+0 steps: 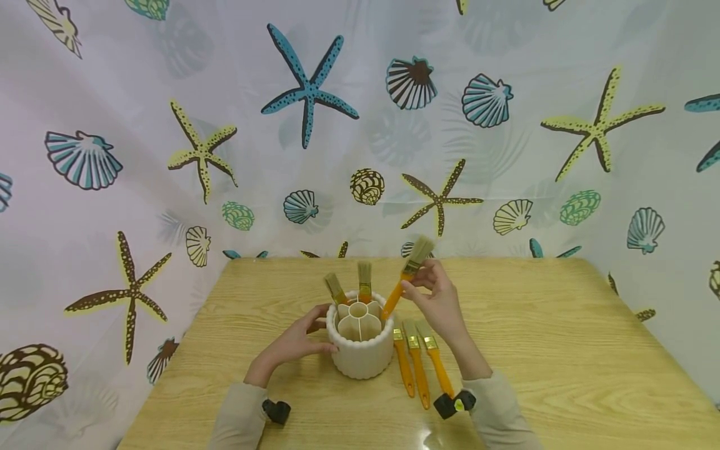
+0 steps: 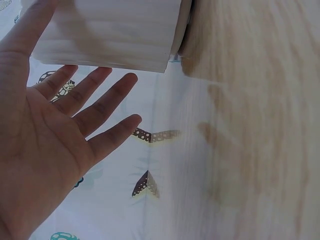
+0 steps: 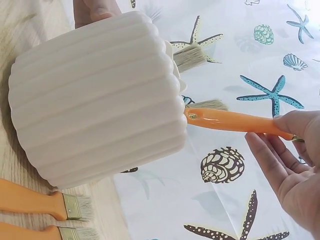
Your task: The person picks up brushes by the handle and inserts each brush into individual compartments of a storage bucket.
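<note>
A white ribbed round holder [image 1: 362, 359] with petal-shaped compartments stands on the table. Two paintbrushes, a left one [image 1: 335, 289] and a back one [image 1: 365, 279], are in it with bristles up. My right hand [image 1: 441, 300] pinches another paintbrush [image 1: 394, 298] by its orange handle near the ferrule. Its bristles point up and its handle end is at the holder's right rim; in the right wrist view the handle [image 3: 225, 120] overlaps that rim. My left hand [image 2: 55, 125] touches the holder's left side, its fingers extended and spread.
Several orange-handled paintbrushes [image 1: 417, 369] lie on the wooden table [image 1: 562, 350], just right of the holder and below my right forearm. A white cloth [image 1: 360, 144] printed with starfish and shells hangs behind the table and at its sides.
</note>
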The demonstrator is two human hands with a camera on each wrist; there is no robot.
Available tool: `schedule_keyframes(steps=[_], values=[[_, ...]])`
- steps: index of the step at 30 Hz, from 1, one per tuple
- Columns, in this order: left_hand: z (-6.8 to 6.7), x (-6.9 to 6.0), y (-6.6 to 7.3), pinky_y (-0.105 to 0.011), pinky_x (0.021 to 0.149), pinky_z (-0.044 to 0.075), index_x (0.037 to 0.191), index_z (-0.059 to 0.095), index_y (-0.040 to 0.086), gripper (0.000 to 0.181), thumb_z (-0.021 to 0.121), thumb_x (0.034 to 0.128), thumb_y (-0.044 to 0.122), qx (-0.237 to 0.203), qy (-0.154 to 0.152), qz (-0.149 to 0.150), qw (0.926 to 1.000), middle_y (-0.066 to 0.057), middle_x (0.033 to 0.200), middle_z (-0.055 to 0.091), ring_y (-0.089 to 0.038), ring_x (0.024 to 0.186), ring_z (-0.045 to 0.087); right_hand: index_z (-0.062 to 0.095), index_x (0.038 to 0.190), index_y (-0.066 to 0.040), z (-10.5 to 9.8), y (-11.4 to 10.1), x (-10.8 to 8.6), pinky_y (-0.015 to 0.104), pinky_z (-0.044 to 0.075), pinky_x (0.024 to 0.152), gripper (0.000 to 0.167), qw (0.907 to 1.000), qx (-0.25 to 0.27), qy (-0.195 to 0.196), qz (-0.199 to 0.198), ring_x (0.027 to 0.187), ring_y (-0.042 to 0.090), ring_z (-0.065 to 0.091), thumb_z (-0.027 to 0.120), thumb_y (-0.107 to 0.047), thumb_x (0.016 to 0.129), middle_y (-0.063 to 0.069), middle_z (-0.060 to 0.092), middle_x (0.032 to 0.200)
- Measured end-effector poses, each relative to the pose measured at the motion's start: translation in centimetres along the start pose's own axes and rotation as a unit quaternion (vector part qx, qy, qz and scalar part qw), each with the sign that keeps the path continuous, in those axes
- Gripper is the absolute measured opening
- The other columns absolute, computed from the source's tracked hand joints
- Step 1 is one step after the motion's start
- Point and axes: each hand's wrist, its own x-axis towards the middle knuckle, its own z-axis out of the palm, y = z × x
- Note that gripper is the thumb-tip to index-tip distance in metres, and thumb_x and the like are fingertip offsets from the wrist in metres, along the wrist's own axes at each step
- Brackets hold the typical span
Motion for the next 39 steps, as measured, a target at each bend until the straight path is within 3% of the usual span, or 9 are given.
schedule_keyframes(steps=[5,16,26,39], values=[[0.0,-0.1,0.2,-0.056,0.099,0.037,0.144,0.027,0.028,0.083,0.076,0.0762,0.035,0.002,0.005,-0.007,1.0,-0.005,0.144,0.035,-0.033,0.126,0.043,0.045,0.119,0.004,0.6,-1.3,-0.3,0.042,0.056,0.072,0.037,0.9999,-0.011,-0.009,-0.003,0.087,0.035,0.061,0.062,0.005,0.085,0.026,0.059,0.099],[0.0,0.0,0.2,-0.055,0.099,0.037,0.143,0.028,0.03,0.085,0.077,0.0744,0.039,0.002,0.009,-0.006,0.9999,-0.003,0.143,0.036,-0.032,0.125,0.045,0.045,0.115,0.006,1.3,-1.6,-0.6,0.033,0.057,0.069,0.035,0.997,-0.064,-0.036,0.023,0.089,0.04,0.062,0.063,0.002,0.086,0.025,0.061,0.097],[0.0,-0.1,0.0,-0.054,0.098,0.039,0.144,0.027,0.029,0.085,0.076,0.0753,0.037,0.004,0.009,-0.005,0.9999,-0.004,0.143,0.036,-0.032,0.124,0.046,0.044,0.118,0.005,1.6,-2.0,-0.8,0.026,0.056,0.069,0.038,0.9941,-0.09,-0.052,0.031,0.092,0.036,0.061,0.063,-0.001,0.086,0.023,0.061,0.098],[0.0,-0.1,0.4,-0.055,0.099,0.038,0.144,0.027,0.03,0.084,0.076,0.0757,0.037,0.005,0.005,-0.003,1.0,-0.003,0.143,0.036,-0.032,0.124,0.046,0.047,0.116,0.002,1.9,-1.8,-0.9,0.028,0.056,0.072,0.035,0.9926,-0.106,-0.052,0.028,0.092,0.032,0.062,0.064,-0.003,0.086,0.021,0.062,0.099]])
